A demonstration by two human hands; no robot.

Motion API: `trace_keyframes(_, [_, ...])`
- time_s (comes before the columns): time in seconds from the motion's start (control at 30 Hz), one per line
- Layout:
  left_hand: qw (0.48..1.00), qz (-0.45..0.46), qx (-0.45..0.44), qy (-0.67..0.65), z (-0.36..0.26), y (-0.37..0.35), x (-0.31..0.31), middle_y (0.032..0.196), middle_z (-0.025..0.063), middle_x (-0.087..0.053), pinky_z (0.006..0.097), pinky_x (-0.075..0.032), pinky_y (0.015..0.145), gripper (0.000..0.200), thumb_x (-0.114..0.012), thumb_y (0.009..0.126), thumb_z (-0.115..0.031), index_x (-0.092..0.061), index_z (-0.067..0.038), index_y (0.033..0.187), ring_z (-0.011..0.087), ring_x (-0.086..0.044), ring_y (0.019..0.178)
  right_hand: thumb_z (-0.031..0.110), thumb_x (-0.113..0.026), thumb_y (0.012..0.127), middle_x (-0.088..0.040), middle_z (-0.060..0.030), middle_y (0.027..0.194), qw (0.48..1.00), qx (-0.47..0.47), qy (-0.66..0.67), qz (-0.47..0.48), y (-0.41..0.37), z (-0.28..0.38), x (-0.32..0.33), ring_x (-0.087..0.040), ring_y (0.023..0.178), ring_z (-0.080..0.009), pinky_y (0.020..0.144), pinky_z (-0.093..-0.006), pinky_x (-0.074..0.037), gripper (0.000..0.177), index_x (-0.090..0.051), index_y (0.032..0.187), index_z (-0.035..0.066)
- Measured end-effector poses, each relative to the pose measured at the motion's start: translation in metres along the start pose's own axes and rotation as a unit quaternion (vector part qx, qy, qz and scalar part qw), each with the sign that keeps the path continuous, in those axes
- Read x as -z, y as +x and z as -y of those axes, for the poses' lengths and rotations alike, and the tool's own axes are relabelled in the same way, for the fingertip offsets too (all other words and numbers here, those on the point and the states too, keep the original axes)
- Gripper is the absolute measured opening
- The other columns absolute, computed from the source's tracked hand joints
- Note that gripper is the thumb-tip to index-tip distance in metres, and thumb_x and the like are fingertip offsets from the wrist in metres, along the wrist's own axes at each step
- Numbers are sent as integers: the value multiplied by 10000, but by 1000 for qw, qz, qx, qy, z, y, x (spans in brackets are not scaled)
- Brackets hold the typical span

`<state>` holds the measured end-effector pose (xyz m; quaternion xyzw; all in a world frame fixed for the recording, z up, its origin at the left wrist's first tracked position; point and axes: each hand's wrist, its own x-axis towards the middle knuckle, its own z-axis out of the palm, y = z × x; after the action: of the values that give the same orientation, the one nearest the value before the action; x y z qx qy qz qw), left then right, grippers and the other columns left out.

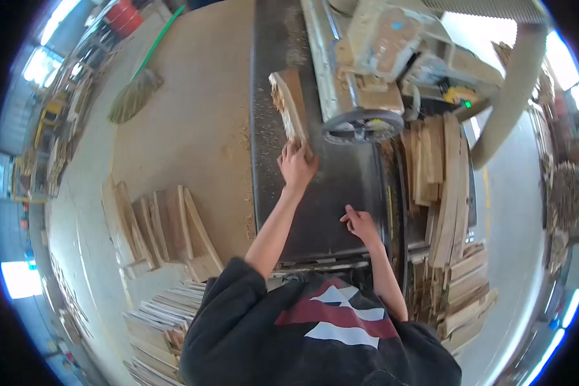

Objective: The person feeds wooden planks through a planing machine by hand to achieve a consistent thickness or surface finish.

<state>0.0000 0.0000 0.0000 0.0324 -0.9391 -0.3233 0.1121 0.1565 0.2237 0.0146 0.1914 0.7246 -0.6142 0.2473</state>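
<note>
My left hand (pixel 297 165) is closed on the near end of a short wooden board (pixel 292 106) with one ragged, bark-like edge. The board lies lengthwise on the dark machine bed (pixel 341 174), pointing away from me. Part of its near end is hidden under my fingers. My right hand (pixel 360 226) hovers over the near right part of the bed, thumb and fingers apart, holding nothing. Ahead of it, a round handwheel (pixel 362 126) sits at the front of the dusty machine head (pixel 383 48).
Left of the bed is a wide brown tabletop (pixel 193 96) with a broom (pixel 136 95) and several boards (pixel 167 225) at its near end. Stacked boards (pixel 441 174) stand close on the right. A thick hose (pixel 511 96) curves down beyond them. Wood chips lie along the bed.
</note>
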Motion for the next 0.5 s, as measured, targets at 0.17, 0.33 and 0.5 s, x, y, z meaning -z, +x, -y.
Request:
trace_keyframes(0.17, [990,79,-115,7,-39,-163,33,1551,267,-403,595,-290,1132,481,-825,765,-266,-732,-195,1232,448,-361,1458,648,-475,1026,-528,-25,536,982,-171,-12,85,-53,-28,-22,-471,464,-115,463,-287,-355,720,-736,837,4])
trace_keyframes(0.33, [970,201,-118,-69,-73,-233,8,1641,283,-282,628,-202,1182,869,-862,736,-344,-503,-134,1498,421,-236,1550,632,-455,1039,-557,-26,579,974,-212,78,-25,-117,-65,-4,-460,454,-126,441,-286,-327,683,-710,832,33])
trace_keyframes(0.5, [958,244,-144,-49,-99,-214,-14,1641,279,-290,638,-189,1189,1116,-844,761,-520,-309,2,1589,394,-215,1563,590,-470,1053,-435,27,597,921,-235,287,-116,-127,-82,8,-369,429,-95,397,-281,-237,549,-628,868,98])
